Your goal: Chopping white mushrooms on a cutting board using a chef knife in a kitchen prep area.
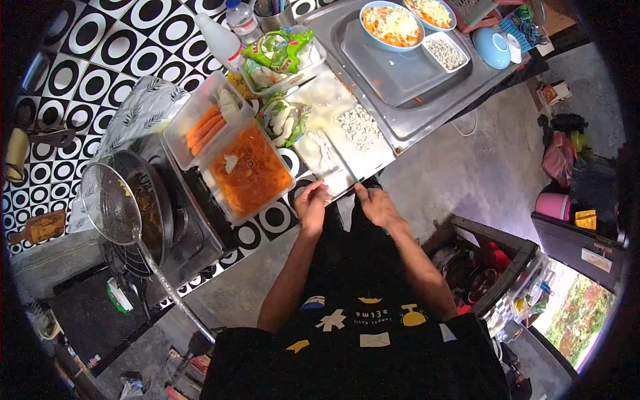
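Observation:
My right hand point(380, 206) grips a knife point(342, 159), its blade lying across a white cutting board point(371, 162) and pointing away from me. At the board's near edge is my left hand point(312, 206), fingers curled; whether it holds a small piece is unclear. Left of the blade lie pale mushroom-like strips point(324, 150). A heap of small chopped white pieces point(359, 128) sits to its right. Beside the board's left edge rests an opened green plastic packet point(286, 117) with whole white pieces in it. A second knife point(302, 86) lies near the far end.
Left are a tub of orange-red food point(250, 172), a tub with carrots point(206, 129), and a wok point(162, 200) with a long-handled strainer point(111, 202). A steel sink top point(415, 112) at upper right holds a shredded-vegetable bowl point(391, 26) and a white dish point(446, 51).

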`<state>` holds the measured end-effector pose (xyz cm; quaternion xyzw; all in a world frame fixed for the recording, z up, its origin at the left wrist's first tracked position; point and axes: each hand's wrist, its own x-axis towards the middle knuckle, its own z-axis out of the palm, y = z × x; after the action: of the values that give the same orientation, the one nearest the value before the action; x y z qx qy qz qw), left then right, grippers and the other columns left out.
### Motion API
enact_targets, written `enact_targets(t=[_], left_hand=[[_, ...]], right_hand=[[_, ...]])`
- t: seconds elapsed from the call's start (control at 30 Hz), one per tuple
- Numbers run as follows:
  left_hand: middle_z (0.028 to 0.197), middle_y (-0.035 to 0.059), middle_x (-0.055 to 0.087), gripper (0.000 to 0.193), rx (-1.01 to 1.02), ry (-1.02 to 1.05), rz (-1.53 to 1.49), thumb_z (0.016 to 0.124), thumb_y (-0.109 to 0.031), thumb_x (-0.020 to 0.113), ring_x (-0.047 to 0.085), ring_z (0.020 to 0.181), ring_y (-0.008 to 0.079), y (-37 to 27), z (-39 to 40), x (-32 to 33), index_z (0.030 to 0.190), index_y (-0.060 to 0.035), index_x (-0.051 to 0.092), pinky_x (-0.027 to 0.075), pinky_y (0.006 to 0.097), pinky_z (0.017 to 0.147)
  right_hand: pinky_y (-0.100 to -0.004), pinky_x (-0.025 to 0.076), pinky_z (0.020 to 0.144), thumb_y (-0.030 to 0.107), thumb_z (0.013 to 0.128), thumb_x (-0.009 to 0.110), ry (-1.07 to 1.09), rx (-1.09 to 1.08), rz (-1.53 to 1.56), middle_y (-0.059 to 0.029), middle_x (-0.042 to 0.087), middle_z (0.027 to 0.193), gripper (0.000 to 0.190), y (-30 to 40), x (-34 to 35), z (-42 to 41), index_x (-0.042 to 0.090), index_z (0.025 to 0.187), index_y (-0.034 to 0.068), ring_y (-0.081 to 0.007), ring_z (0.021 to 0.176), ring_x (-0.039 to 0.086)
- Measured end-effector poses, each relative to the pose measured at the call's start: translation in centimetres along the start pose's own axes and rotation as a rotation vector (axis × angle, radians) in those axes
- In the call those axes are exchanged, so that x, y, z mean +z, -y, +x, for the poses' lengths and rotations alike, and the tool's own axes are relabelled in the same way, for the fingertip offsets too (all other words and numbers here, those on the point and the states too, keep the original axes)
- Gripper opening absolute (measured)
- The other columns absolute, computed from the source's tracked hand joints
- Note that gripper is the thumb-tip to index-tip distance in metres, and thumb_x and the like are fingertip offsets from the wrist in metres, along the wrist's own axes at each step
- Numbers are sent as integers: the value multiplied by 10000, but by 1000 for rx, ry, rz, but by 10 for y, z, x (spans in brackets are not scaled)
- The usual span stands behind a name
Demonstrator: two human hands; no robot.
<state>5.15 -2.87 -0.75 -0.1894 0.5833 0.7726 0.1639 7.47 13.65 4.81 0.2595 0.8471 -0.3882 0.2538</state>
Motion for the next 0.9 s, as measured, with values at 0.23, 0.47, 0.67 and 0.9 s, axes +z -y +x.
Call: enact_targets(t=[0.23, 0.47, 0.67, 0.9], left_hand=[[906, 105, 643, 197, -6, -116, -33, 850, -80, 588, 603, 656, 125, -7, 0, -4, 1022, 15, 593, 468, 218, 587], [898, 94, 643, 201, -138, -89, -289, 819, -89, 596, 606, 670, 153, -18, -5, -8, 1006, -20, 570, 490, 268, 660], [898, 102, 639, 189, -185, -95, -305, 801, -93, 596, 609, 703, 168, -18, -5, -8, 979, -37, 565, 490, 279, 684], [896, 108, 636, 132, -152, -36, -342, 800, -64, 604, 623, 712, 172, -17, -8, -20, 929, -35, 598, 488, 255, 669]], right_hand=[[-446, 427, 829, 558, 910, 327, 33, -7, 54, -323, 584, 915, 703, -7, 15, 7, 605, 884, -87, -448, 994, 541], [-448, 431, 806, 573, 902, 333, -16, 3, 120, -313, 592, 871, 704, -14, 25, 7, 602, 852, -76, -438, 961, 559], [-451, 431, 796, 562, 906, 324, 31, -6, 76, -298, 595, 874, 681, -15, 33, -1, 602, 860, -57, -437, 940, 562], [-469, 414, 897, 555, 904, 321, -7, 127, 125, -341, 564, 993, 681, -14, 44, -10, 604, 979, -60, -450, 1046, 513]])
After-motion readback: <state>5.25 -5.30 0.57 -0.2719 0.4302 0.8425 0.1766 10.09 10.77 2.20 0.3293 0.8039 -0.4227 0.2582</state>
